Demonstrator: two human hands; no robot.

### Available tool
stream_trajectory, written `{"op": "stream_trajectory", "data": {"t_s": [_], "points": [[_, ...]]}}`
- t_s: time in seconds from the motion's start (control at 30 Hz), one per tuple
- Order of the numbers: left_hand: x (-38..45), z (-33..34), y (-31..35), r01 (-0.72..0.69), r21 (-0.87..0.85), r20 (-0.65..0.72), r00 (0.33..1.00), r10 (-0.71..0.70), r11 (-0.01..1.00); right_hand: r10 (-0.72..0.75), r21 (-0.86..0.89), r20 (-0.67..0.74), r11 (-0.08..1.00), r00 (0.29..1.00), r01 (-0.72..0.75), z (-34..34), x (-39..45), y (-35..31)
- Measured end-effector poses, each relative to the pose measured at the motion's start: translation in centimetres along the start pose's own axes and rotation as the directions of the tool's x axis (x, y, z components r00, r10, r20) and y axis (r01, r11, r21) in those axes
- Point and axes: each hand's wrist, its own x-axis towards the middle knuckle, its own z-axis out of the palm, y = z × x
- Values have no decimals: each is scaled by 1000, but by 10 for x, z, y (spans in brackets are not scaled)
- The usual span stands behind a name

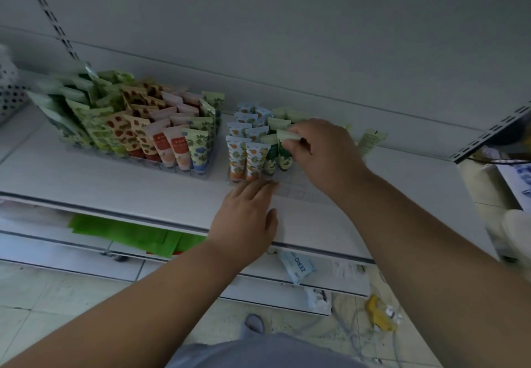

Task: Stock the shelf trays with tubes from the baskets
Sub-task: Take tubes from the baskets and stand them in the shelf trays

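On the white shelf (pixel 100 178) stand two clear trays. The left tray (pixel 201 174) is packed with rows of patterned tubes (pixel 143 129), caps down. The right tray (pixel 290 189) holds orange-and-blue tubes (pixel 244 155) at its left and dark green tubes (pixel 270 158) beside them. My right hand (pixel 321 149) pinches the flat top end of a green tube (pixel 286 149) standing in this tray. With its fingers straight, my left hand (pixel 247 218) lies on the shelf and touches the tray's front edge. A pale green tube (pixel 369 140) shows behind my right hand.
A white perforated basket (pixel 8 92) stands at the shelf's far left. Green sheets (pixel 123 232) lie on the lower shelf. A blue-and-white pack (pixel 298 267), cables and yellow wrappers (pixel 379 314) litter the floor. A slotted metal upright (pixel 494 135) lies at the right.
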Motion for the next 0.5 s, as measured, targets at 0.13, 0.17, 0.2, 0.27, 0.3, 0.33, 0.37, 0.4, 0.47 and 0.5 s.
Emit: {"op": "stream_trajectory", "data": {"t_s": [0.13,0.17,0.2,0.27,0.3,0.33,0.37,0.4,0.47,0.5], "points": [[-1,0,-2,-8,-23,-8,1000,8,1000,105,-22,115,994,988,-104,7,-11,10],[-1,-1,-2,-14,-27,-11,1000,14,1000,124,-18,125,992,984,-123,8,-16,13],[-1,-2,-3,-20,-30,-13,1000,20,999,137,-17,112,991,984,-136,9,-20,14],[0,-5,-3,-34,-37,-10,999,34,999,121,-25,16,992,992,-121,4,-25,11],[1,-6,-4,-36,-50,-9,999,36,998,90,-25,-46,995,995,-92,0,-27,8],[1,-9,-5,-26,-77,-6,1000,25,997,56,-22,-100,998,993,-58,-4,-29,3],[1,-11,-6,-4,-114,-9,1000,3,993,27,-15,-141,999,990,-29,-8,-30,-3],[-1,-15,-8,13,-151,-19,1000,-16,989,3,-5,-165,1000,986,-4,-12,-32,-11],[-7,-26,-12,19,-180,-54,998,-29,984,-37,45,-158,998,987,45,-16,-35,-31],[-11,-33,-15,15,-173,-66,997,-27,985,-56,80,-139,994,989,68,-16,-35,-43]]}}
